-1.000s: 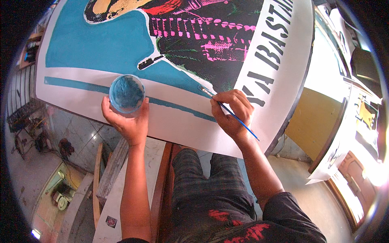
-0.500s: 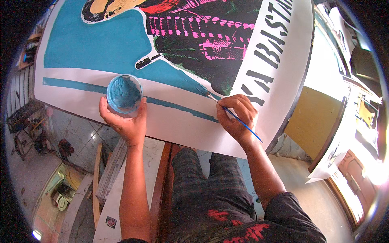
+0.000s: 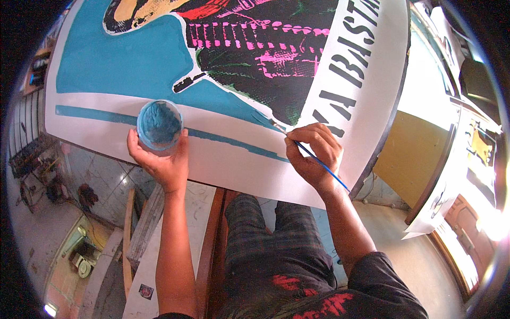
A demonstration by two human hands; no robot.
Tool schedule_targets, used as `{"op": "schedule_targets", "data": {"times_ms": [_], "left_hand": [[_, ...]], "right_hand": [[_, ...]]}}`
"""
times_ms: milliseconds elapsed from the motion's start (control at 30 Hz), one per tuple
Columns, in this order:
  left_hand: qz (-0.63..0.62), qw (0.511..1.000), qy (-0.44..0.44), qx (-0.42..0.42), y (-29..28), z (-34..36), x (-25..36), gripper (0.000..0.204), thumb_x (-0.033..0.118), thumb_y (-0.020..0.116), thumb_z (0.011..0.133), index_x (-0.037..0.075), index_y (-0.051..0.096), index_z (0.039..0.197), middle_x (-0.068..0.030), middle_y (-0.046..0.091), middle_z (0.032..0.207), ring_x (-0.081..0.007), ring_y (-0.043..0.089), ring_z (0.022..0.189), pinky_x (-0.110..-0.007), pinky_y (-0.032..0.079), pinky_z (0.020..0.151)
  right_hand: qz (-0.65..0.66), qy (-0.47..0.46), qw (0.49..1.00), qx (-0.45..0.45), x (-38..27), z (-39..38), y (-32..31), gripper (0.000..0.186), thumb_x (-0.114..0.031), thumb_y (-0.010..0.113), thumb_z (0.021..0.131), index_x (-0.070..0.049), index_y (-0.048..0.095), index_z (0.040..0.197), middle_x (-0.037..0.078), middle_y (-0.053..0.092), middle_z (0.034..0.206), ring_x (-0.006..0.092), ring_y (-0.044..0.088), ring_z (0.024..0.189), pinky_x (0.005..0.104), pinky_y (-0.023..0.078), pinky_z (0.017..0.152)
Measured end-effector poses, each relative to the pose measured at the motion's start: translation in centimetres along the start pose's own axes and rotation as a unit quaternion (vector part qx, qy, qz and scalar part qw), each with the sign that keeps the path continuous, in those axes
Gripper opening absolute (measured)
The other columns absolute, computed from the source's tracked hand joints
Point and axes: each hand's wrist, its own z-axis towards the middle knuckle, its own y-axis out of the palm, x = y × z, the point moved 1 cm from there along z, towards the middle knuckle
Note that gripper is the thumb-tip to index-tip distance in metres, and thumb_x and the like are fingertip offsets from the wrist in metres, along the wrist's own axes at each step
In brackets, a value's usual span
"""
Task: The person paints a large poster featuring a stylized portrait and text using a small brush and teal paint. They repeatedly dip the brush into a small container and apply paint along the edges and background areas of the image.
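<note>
Your left hand is gripping a round, clear plastic cup from six o'clock, its fingers curving half open around the wall, with the thumb sitting at about four o'clock and a finger at about eight; thick blue paint is coating the inside, and the cup's mouth is facing up toward you; whether its base is touching anything is not showing.

Your right hand is holding a slim paintbrush with a blue handle, the fingers closing in a pinch near its bristle end; the handle is slanting back across the hand toward four o'clock, and the bristles are lying at three o'clock from the cup, at the narrow tip of a broad blue painted field.

The large white sheet is spreading beneath both hands; a thin blue painted stripe is running behind the cup, from nine o'clock to between three and four; a black figure with pink, red and green marks is filling twelve o'clock; bold black lettering is standing at one o'clock from your right hand; your dark plaid trousers are showing at six o'clock.
</note>
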Motion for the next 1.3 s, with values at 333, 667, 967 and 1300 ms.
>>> {"op": "schedule_targets", "data": {"times_ms": [333,667,967,1300], "left_hand": [[-0.015,1.0,-0.009,-0.005,0.1,0.2,0.3,0.105,0.036,0.088,0.071,0.0,0.02,0.143,-0.0216,0.032,0.137,-0.0347,0.037,0.129,-0.05,0.028,0.11],[0.021,1.0,0.007,-0.007,-0.1,0.1,0.4,0.105,0.035,0.088,0.071,0.001,0.02,0.144,-0.0216,0.032,0.138,-0.0348,0.037,0.129,-0.05,0.028,0.11],[-0.007,1.0,0.001,-0.007,0.0,0.1,0.1,0.105,0.032,0.088,0.071,0.001,0.019,0.144,-0.0218,0.031,0.138,-0.0345,0.036,0.13,-0.049,0.029,0.11],[0.007,1.0,0.002,-0.01,0.1,0.1,0.2,0.104,0.031,0.088,0.072,0.001,0.019,0.144,-0.0221,0.029,0.139,-0.0344,0.034,0.13,-0.05,0.028,0.111]], "right_hand": [[0.015,0.012,1.0,-0.018,0.5,0.4,1.5,0.02,0.0,0.076,0.072,-0.009,0.063,0.085,0.007,0.07,0.083,0.0232,0.067,0.075,0.0356,0.053,0.069],[0.001,0.022,0.999,-0.03,0.8,-0.2,0.6,0.021,-0.001,0.076,0.071,-0.008,0.062,0.085,0.009,0.069,0.081,0.0249,0.067,0.074,0.0371,0.054,0.068],[-0.01,0.009,0.999,-0.038,1.2,-0.7,-0.1,0.02,0.004,0.072,0.073,-0.008,0.062,0.085,0.008,0.07,0.08,0.0199,0.068,0.073,0.0335,0.056,0.067],[-0.015,0.006,0.999,-0.039,1.5,-0.9,-0.9,0.019,0.004,0.073,0.073,-0.008,0.063,0.084,0.008,0.069,0.078,0.0204,0.068,0.073,0.0324,0.056,0.063]]}}
